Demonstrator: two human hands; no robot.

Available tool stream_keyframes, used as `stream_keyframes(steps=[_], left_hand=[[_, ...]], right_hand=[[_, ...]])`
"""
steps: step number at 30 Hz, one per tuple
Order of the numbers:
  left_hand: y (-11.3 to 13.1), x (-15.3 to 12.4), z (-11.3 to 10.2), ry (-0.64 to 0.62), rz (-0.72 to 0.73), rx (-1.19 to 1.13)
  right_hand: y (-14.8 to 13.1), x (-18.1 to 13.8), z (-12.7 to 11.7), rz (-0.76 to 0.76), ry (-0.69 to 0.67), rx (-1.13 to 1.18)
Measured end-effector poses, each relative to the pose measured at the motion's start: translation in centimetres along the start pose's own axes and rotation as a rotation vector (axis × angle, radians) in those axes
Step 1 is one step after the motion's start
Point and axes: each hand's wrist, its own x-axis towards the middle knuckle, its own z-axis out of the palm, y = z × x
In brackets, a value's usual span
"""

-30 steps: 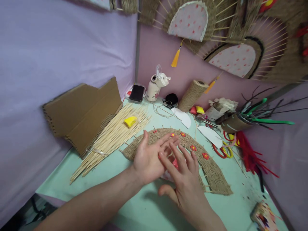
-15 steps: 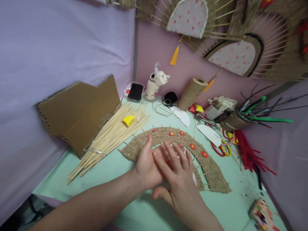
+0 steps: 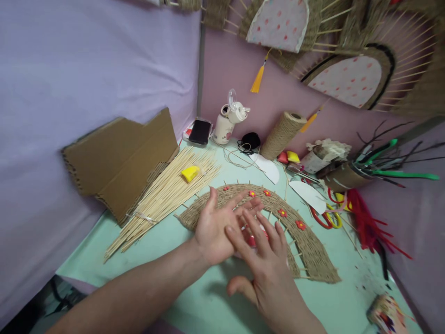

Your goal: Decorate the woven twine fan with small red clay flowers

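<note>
My left hand point(image 3: 219, 225) is palm up with its fingers stretched out, and nothing shows on the palm. My right hand point(image 3: 266, 260) hovers palm down over the left fingers, its own fingers spread and thumb apart. Whether the fingertips touch the left hand I cannot tell. Beneath both hands lies a curved fan point(image 3: 314, 253) woven from brown twine on thin sticks, with small red flowers point(image 3: 282, 213) with yellow centres along its band. Between my hands a red and white patch point(image 3: 253, 237) shows, partly hidden by my fingers.
A bundle of thin sticks point(image 3: 156, 204) with a yellow packet point(image 3: 190, 174) on it lies left, beside cardboard point(image 3: 121, 157). At the back stand a white bottle point(image 3: 224, 125) and a twine spool point(image 3: 283, 134). Scissors point(image 3: 321, 218) and red pipe cleaners point(image 3: 368, 222) lie right.
My hands have drawn apart slightly, the right one shifting rightward, so more of the left palm and the red patch shows. The view has turned a little left.
</note>
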Motion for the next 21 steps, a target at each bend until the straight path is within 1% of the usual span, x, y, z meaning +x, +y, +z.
stream_keyframes(steps=[3,6,8,11,13,16,18,21], left_hand=[[-0.12,-0.09,-0.01,0.01,-0.047,-0.007],[-0.07,-0.09,-0.03,-0.012,-0.076,-0.008],[0.11,-0.06,0.03,-0.026,-0.039,0.0],[0.19,-0.1,0.17,-0.017,0.01,-0.003],[0.04,-0.13,0.16,-0.011,-0.022,-0.012],[-0.09,-0.09,0.01,-0.018,-0.083,-0.011],[0.02,-0.07,0.0,-0.028,-0.058,0.0],[0.12,-0.1,0.18,-0.003,0.007,0.005]], right_hand=[[0.24,0.05,0.0,0.066,0.019,-0.01],[0.22,0.06,-0.04,0.015,0.003,0.017],[0.24,-0.06,-0.11,-0.014,-0.009,0.033],[0.45,-0.22,-0.18,0.05,0.001,0.023],[0.48,-0.18,-0.14,0.084,0.011,0.017],[0.25,-0.04,-0.05,0.026,-0.009,0.043],[0.18,-0.04,-0.06,-0.014,-0.026,0.055],[0.39,-0.06,-0.15,0.03,-0.01,0.036]])
